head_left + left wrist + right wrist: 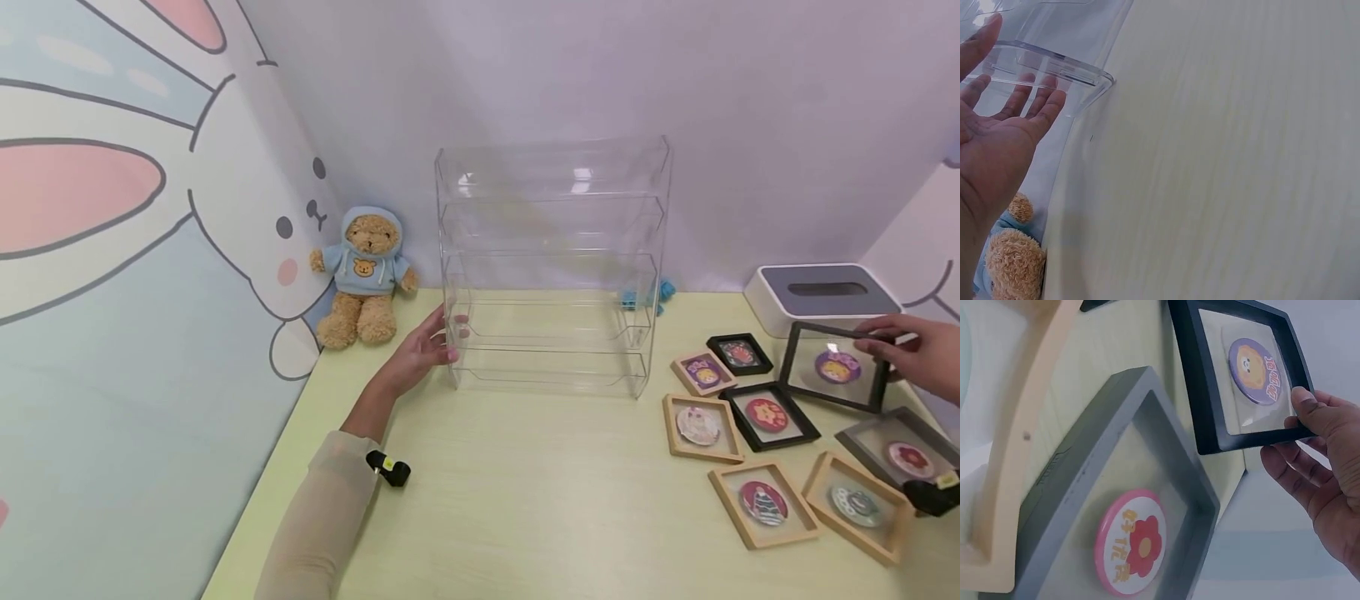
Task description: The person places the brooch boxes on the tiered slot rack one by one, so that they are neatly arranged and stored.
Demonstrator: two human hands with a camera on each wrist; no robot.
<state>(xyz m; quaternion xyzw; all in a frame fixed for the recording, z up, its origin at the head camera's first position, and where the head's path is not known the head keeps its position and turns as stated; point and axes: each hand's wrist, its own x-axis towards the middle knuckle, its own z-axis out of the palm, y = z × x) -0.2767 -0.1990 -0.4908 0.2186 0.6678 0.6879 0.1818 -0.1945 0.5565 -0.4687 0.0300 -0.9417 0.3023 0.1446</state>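
Note:
A clear acrylic display rack [551,354] with several tiers stands at the back middle of the table. My left hand [422,350] is at the rack's left side, fingers and thumb spread, fingertips right at the clear side panel. The left wrist view shows the palm and loosely extended fingers beside the rack's corner [1094,78]. At the far right, my right hand [918,350] pinches the right edge of a black display frame [795,385], thumb on the front and fingers behind. A purple round badge [1255,370] sits inside that frame, which is tilted upright.
Several black, grey and wooden frames with round badges lie at right, including a grey frame [1085,462] and a wooden frame [765,504]. A tissue box [765,304] stands behind them. A teddy bear [363,275] sits at back left; small blue items [666,290] lie behind the rack.

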